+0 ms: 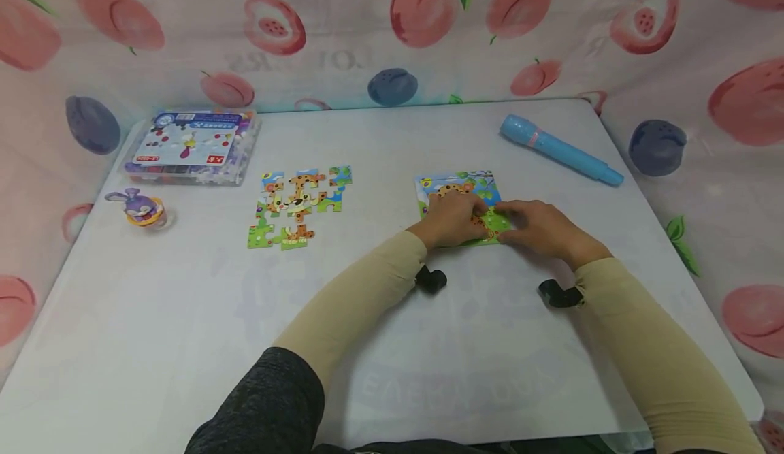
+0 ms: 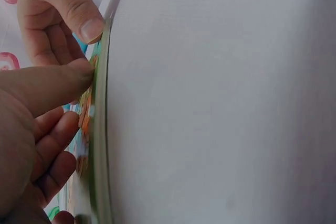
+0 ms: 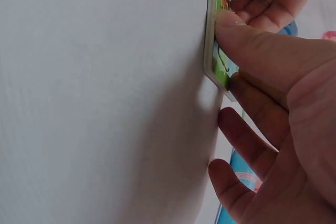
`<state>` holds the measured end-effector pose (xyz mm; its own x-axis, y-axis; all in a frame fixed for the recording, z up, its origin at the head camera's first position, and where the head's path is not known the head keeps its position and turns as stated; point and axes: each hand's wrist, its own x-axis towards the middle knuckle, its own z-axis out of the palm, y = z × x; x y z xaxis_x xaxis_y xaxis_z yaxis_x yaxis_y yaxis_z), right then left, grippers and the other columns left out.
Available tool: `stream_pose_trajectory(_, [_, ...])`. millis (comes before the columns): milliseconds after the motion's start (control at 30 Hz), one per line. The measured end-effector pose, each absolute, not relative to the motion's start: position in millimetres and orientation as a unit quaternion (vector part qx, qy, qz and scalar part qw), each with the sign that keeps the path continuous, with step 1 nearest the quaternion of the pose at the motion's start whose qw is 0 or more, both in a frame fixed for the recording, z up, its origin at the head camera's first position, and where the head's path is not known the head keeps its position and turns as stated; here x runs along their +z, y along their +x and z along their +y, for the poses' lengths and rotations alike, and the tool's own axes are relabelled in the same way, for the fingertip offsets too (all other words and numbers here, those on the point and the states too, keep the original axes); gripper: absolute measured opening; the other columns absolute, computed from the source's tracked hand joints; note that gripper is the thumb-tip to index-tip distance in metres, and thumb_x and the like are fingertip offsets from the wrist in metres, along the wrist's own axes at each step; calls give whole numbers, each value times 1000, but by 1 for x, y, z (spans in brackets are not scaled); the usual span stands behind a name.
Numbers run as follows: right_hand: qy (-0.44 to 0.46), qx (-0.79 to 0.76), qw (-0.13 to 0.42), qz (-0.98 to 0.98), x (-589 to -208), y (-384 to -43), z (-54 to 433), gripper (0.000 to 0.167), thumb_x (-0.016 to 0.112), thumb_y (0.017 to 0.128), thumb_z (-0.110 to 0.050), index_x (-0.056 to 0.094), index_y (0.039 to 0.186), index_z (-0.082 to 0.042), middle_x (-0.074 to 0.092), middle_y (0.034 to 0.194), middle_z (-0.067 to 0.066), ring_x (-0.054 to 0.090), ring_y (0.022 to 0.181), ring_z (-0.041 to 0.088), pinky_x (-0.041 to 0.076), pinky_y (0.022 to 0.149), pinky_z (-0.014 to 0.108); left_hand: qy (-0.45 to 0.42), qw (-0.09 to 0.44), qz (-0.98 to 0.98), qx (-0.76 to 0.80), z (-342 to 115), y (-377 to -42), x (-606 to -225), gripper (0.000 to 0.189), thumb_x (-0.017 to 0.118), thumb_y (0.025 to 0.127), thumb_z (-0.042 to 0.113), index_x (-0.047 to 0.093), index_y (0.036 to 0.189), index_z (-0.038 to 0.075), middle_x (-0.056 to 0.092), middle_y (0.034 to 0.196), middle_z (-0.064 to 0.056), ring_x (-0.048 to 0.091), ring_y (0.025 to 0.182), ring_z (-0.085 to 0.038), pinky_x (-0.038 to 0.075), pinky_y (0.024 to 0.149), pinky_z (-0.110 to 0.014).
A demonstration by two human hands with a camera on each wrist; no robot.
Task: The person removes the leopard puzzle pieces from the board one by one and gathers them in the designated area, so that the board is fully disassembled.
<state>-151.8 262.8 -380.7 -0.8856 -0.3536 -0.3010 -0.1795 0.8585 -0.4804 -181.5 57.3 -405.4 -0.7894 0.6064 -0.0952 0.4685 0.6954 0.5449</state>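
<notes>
A jigsaw puzzle board with a cartoon bear picture lies flat on the white table. Over its middle, my left hand presses down with thumb and fingertips on the picture; its palm side hides part of the bear. From the right, my right hand holds the board's near right corner, thumb on the near edge and index finger at the side. The other right fingers stand spread beside the board. To the left lie several joined and loose puzzle pieces, showing a dog-like animal.
At the back left stands a clear plastic box with a printed label. In front of it is a purple rabbit toy on a small base. A light blue tube-shaped pen lies at the back right. Fruit-print cloth hangs behind the table.
</notes>
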Motion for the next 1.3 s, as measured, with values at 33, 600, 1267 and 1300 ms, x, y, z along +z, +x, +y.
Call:
stream_pose_trajectory(33, [-140, -227, 193, 944, -381, -152, 263, 66, 74, 92, -27, 48, 147, -1, 44, 148, 28, 33, 138, 49, 27, 109, 63, 292, 136, 912, 255, 58, -181, -405, 43, 73, 91, 37, 65, 130, 18, 67, 122, 8, 51, 119, -19, 30, 101, -53])
stream_pose_trajectory(600, [-144, -230, 186, 945, -382, -153, 263, 65, 74, 91, -21, 48, 146, 1, 45, 148, 27, 34, 138, 48, 27, 110, 61, 268, 140, 924, 233, 63, -180, -400, 46, 76, 89, 42, 65, 130, 21, 65, 122, 11, 51, 120, -16, 31, 100, -50])
stream_pose_trajectory(1267, [-146, -231, 185, 944, -384, -152, 263, 65, 74, 91, -22, 47, 146, 2, 44, 148, 27, 34, 139, 47, 26, 111, 61, 266, 130, 927, 231, 63, -181, -404, 50, 77, 86, 46, 66, 128, 20, 66, 122, 9, 53, 120, -15, 33, 99, -49])
stream_pose_trajectory(1300, [-145, -232, 185, 944, -384, -152, 262, 66, 74, 91, -22, 47, 146, 2, 44, 148, 27, 33, 139, 47, 26, 111, 61, 264, 131, 927, 233, 63, -181, -404, 50, 78, 86, 46, 66, 128, 20, 66, 122, 9, 53, 120, -14, 32, 99, -48])
